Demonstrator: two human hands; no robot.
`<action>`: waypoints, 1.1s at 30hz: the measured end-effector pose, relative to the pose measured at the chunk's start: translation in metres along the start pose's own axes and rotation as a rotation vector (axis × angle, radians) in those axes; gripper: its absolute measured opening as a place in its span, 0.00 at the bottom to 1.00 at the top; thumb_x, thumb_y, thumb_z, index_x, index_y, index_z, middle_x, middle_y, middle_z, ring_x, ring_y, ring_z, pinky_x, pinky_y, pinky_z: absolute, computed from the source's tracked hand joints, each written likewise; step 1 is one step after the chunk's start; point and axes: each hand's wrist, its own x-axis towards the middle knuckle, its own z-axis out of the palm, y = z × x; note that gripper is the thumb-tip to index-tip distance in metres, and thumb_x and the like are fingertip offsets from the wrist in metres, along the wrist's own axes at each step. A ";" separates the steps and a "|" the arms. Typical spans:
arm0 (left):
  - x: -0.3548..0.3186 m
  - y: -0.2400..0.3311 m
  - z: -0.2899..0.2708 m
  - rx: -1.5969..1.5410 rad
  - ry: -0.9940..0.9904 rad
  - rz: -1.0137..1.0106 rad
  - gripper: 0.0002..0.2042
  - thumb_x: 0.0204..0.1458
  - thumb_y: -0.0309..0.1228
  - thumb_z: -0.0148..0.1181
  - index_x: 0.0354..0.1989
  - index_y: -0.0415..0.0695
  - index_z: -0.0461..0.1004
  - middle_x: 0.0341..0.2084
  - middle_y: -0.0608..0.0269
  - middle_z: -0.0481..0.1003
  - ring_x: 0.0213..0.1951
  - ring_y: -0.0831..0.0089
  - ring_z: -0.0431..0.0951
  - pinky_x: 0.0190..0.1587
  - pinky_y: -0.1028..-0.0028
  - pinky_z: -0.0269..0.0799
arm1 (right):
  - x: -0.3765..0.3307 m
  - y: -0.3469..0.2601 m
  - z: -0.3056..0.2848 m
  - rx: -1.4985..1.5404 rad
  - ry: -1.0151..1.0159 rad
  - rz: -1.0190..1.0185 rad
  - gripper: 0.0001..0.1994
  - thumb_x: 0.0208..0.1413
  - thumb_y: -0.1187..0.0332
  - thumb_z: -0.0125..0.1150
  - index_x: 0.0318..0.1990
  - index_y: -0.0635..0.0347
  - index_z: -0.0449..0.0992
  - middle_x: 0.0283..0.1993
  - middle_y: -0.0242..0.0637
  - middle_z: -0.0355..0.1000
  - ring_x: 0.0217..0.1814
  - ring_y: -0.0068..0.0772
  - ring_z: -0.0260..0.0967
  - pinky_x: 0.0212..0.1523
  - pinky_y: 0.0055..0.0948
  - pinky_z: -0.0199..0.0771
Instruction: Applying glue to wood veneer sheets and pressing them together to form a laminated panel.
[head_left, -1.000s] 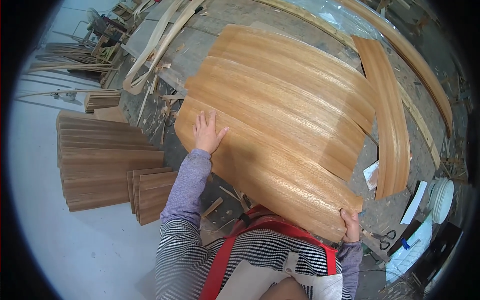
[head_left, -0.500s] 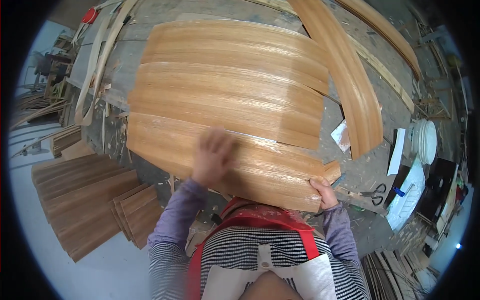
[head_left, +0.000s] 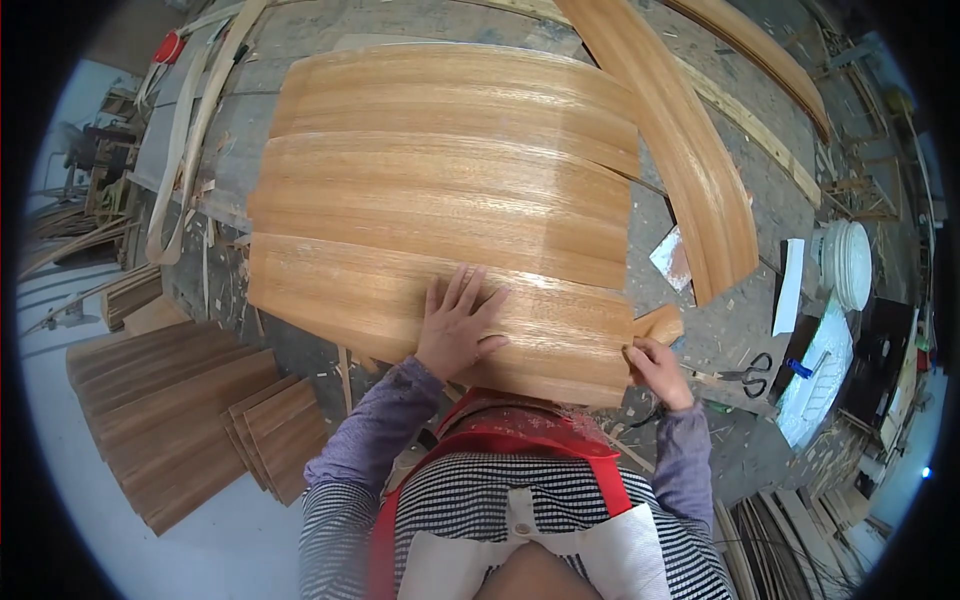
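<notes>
1. The left hand (head_left: 460,328) lies flat on the nearest wood sheet (head_left: 350,290), fingers spread, grasping nothing.
2. The right hand (head_left: 662,374) touches that sheet's right end with bent fingers; whether it grips the edge, I cannot tell.
3. This sheet lies at the near side of the tabletop (head_left: 722,335), just before the red apron (head_left: 520,430), below more wood sheets (head_left: 450,185).
4. Scissors (head_left: 740,376) lie near the right hand.
</notes>
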 end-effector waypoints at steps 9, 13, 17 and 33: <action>0.047 0.007 0.000 -0.072 0.208 -0.012 0.37 0.47 0.52 0.64 0.67 0.59 0.62 0.67 0.52 0.57 0.70 0.55 0.53 0.67 0.44 0.45 | 0.034 -0.148 0.096 -0.456 0.371 -0.966 0.21 0.57 0.68 0.59 0.57 0.65 0.69 0.60 0.55 0.66 0.62 0.54 0.64 0.61 0.43 0.64; 0.019 -0.058 -0.013 0.186 0.106 -0.069 0.36 0.48 0.53 0.64 0.67 0.61 0.62 0.67 0.54 0.58 0.70 0.55 0.53 0.67 0.45 0.48 | 0.075 -0.145 0.169 -0.657 0.344 -0.962 0.27 0.55 0.63 0.62 0.61 0.63 0.67 0.66 0.53 0.60 0.70 0.55 0.54 0.69 0.49 0.52; -0.035 -0.153 -0.047 0.207 0.158 -0.239 0.35 0.49 0.57 0.61 0.67 0.66 0.62 0.68 0.58 0.57 0.70 0.55 0.52 0.65 0.42 0.51 | 0.069 -0.140 0.172 -0.711 0.278 -0.921 0.32 0.52 0.59 0.64 0.63 0.63 0.64 0.70 0.51 0.56 0.74 0.53 0.49 0.72 0.50 0.46; -0.094 -0.318 -0.097 0.132 0.163 0.059 0.35 0.48 0.48 0.64 0.63 0.43 0.65 0.65 0.55 0.61 0.69 0.58 0.56 0.67 0.51 0.49 | 0.114 -0.261 0.419 -0.625 0.353 -1.048 0.25 0.44 0.74 0.59 0.54 0.66 0.70 0.58 0.55 0.68 0.62 0.57 0.64 0.61 0.49 0.64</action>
